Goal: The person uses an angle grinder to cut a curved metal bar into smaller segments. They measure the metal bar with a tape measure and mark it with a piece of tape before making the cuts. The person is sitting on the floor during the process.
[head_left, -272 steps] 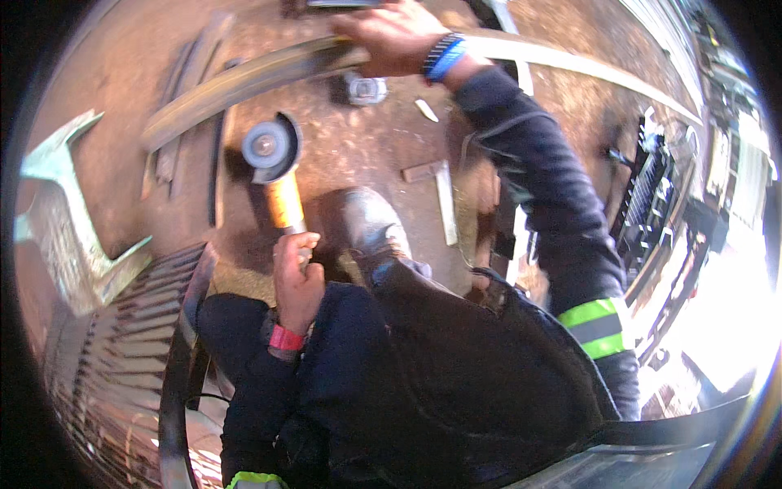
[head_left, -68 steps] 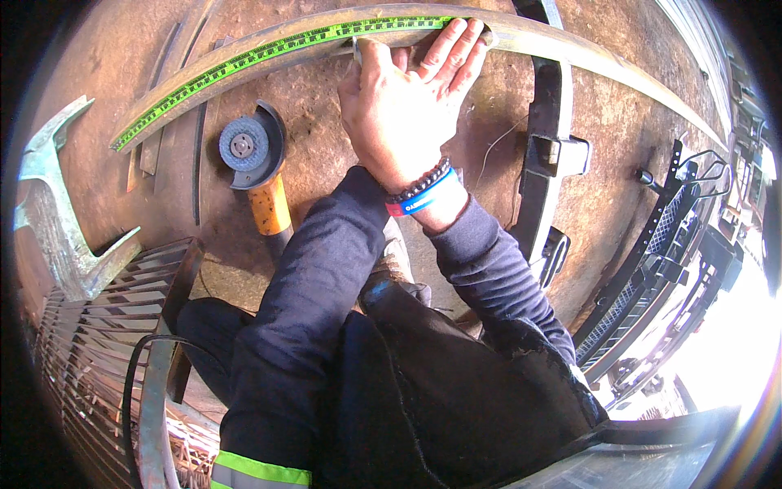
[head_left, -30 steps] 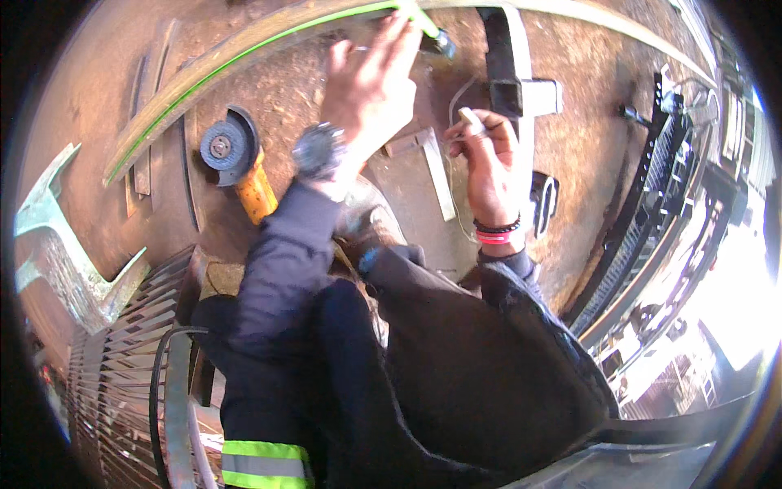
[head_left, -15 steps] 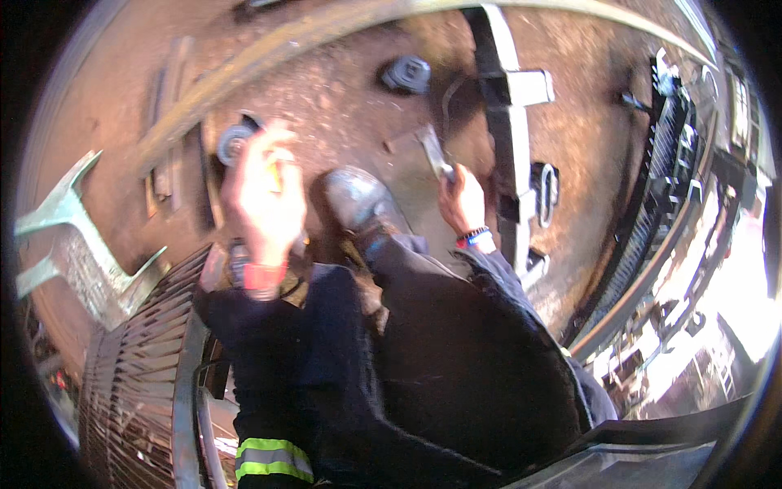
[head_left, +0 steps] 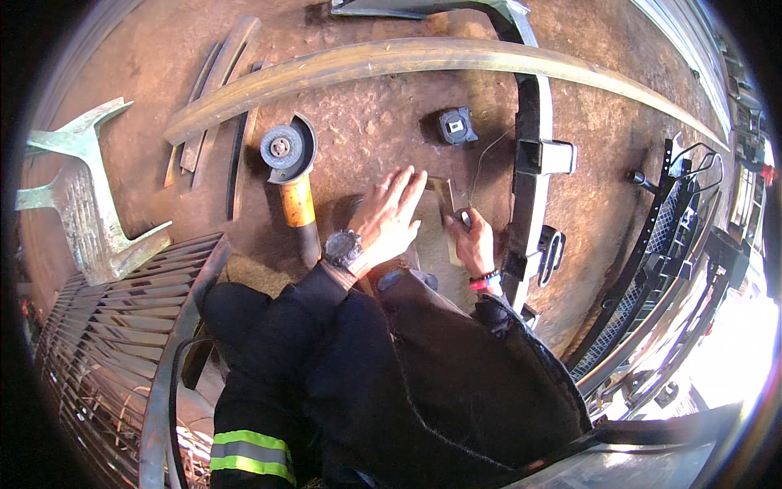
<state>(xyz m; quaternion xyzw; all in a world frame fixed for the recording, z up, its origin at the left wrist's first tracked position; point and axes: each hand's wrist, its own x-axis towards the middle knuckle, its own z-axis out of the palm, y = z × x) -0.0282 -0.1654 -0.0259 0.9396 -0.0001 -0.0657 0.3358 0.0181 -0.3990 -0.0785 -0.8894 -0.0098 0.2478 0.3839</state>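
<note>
My left hand (head_left: 389, 218) is open, its fingers stretched out and palm down over the edge of a flat greyish plate (head_left: 433, 238). To its right, my right hand (head_left: 472, 247) is closed, with a small pale-ended piece (head_left: 465, 218) between thumb and fingers. A narrow flat metal strip (head_left: 441, 196) lies across the plate's far end, close to the right thumb; I cannot tell whether it joins the held piece. Left of my hands, an angle grinder (head_left: 298, 201) with an orange body rests on the ground, its disc pointing away from me.
A dark tape measure (head_left: 456, 126) sits beyond my hands. A long curved-looking bar (head_left: 375, 61) crosses the far side. Black-and-silver framework (head_left: 529, 183) stands right. A slatted metal grate (head_left: 130, 326) and a pale green metal piece (head_left: 90, 196) are at left.
My left hand has left the grinder's orange body and moved right, flattening over the plate. My right hand has come nearer, bringing the flat metal strip down onto the plate. The view has shifted.
</note>
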